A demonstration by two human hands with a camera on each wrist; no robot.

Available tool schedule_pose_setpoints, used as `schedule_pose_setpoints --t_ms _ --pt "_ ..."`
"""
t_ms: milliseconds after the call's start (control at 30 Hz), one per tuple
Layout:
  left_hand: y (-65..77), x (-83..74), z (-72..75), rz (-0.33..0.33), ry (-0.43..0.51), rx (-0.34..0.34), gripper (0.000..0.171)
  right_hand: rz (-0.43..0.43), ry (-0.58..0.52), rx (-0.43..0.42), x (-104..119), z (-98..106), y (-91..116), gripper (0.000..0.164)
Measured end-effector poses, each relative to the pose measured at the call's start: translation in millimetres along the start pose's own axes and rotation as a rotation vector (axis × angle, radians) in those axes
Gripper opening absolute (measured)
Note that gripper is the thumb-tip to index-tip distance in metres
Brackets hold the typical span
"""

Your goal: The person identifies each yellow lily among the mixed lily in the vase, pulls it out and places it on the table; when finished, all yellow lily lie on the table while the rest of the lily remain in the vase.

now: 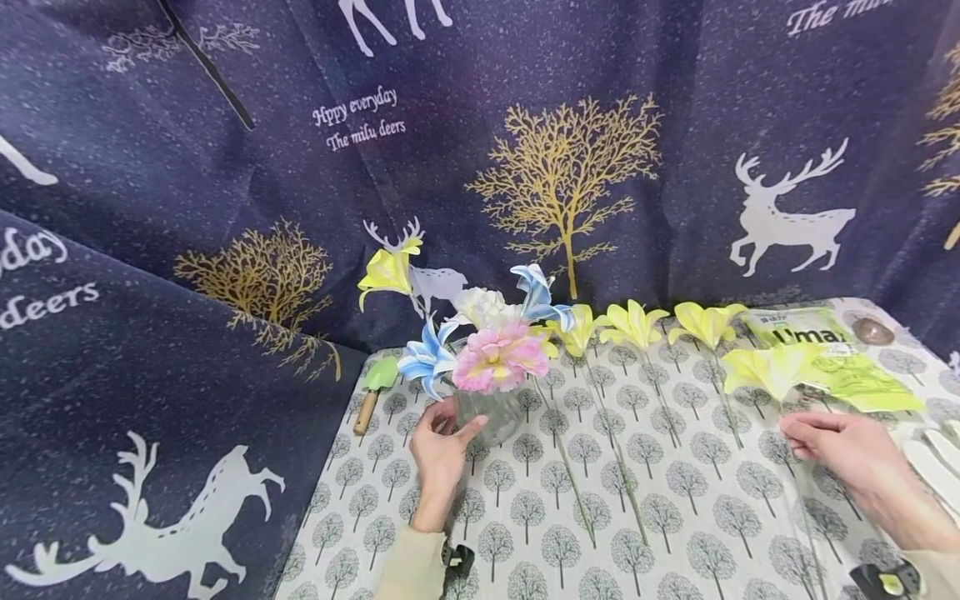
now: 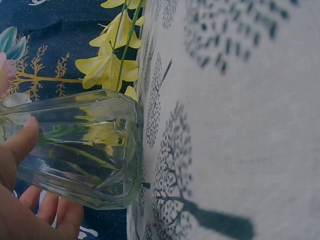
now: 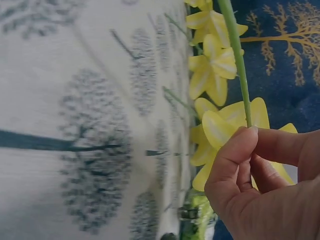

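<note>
A clear glass vase (image 1: 491, 417) stands on the patterned cloth, with green stems visible through its wall in the left wrist view. My left hand (image 1: 441, 443) grips it from the left side, thumb near the front and fingers curled round behind. Out of the vase rise a pink flower (image 1: 501, 358), a white flower (image 1: 480, 307), blue lilies (image 1: 427, 357) and one yellow lily (image 1: 388, 275). Over on the right, my right hand (image 1: 843, 450) pinches the green stem (image 3: 239, 65) of another yellow lily (image 1: 772, 371) between thumb and forefinger, just beneath its bloom.
Several yellow lilies (image 1: 633, 323) lie along the cloth's back edge, stems toward me. A green-and-white bag (image 1: 862, 375) lies at right, beside a brown round object (image 1: 873, 331). White gloves (image 1: 933, 462) lie near my right forearm. A small green trowel (image 1: 378, 377) is left of the vase.
</note>
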State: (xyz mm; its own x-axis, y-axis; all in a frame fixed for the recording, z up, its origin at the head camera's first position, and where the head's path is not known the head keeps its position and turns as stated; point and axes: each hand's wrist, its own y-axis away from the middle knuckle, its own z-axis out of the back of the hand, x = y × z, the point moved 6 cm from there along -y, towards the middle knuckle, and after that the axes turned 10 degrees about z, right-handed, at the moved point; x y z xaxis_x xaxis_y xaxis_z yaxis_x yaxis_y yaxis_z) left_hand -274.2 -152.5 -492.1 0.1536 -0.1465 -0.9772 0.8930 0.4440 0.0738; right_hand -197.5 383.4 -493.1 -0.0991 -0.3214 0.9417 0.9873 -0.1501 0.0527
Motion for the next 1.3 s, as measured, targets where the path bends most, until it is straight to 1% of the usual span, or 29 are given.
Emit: schedule_pose_setpoints --t_ms 100,200,300,400,533,600,700,833,867,900,1033,1100,1133,1300 --pt "0.4 -1.0 -0.4 -0.003 0.007 -0.001 0.059 -0.001 0.036 0.022 -4.1 -0.5 -1.8 0.021" --pt "0.8 -2.4 0.3 -0.014 0.008 -0.006 0.058 -0.015 0.047 0.035 -7.3 -0.6 -4.0 0.012" --pt "1.3 -3.8 1.8 -0.017 0.006 -0.01 0.058 -0.034 0.055 0.05 -10.9 -0.7 -5.3 0.009" --pt "1.8 -5.0 2.5 -0.014 0.005 -0.007 0.058 -0.043 0.027 0.06 -14.3 -0.5 -5.7 0.01" --pt "1.3 -5.7 2.3 -0.018 0.02 -0.004 0.059 -0.034 -0.035 0.057 -15.0 0.2 -4.9 0.023" --pt "0.8 -5.7 2.1 -0.023 0.026 -0.005 0.058 -0.018 -0.034 0.042 -12.3 1.5 -3.4 0.027" --pt "0.3 -5.3 2.1 -0.021 0.032 -0.006 0.058 0.005 0.042 -0.009 -3.4 6.7 0.7 0.023" --pt "-0.5 -4.8 1.8 -0.023 0.035 -0.005 0.058 0.045 0.198 -0.1 18.7 15.3 7.2 0.01" --pt "-0.7 -4.8 1.6 -0.024 0.035 -0.005 0.057 0.057 0.224 -0.117 26.2 16.7 8.7 0.015" --pt "-0.9 -4.8 1.5 -0.025 0.036 -0.006 0.057 0.068 0.246 -0.133 33.6 17.7 9.9 0.016" --pt "-0.8 -4.7 0.5 -0.03 0.035 0.002 0.059 0.09 0.288 -0.184 66.1 17.3 16.6 0.015" --pt "-0.2 -4.5 0.1 -0.03 0.033 0.008 0.06 0.105 0.273 -0.202 82.1 13.9 20.0 0.001" --pt "0.1 -4.2 0.0 -0.03 0.032 0.011 0.06 0.12 0.28 -0.207 91.0 11.6 22.2 0.002" --pt "0.5 -2.4 0.6 -0.02 0.025 0.016 0.06 0.244 0.345 -0.202 142.4 -6.5 29.7 0.033"
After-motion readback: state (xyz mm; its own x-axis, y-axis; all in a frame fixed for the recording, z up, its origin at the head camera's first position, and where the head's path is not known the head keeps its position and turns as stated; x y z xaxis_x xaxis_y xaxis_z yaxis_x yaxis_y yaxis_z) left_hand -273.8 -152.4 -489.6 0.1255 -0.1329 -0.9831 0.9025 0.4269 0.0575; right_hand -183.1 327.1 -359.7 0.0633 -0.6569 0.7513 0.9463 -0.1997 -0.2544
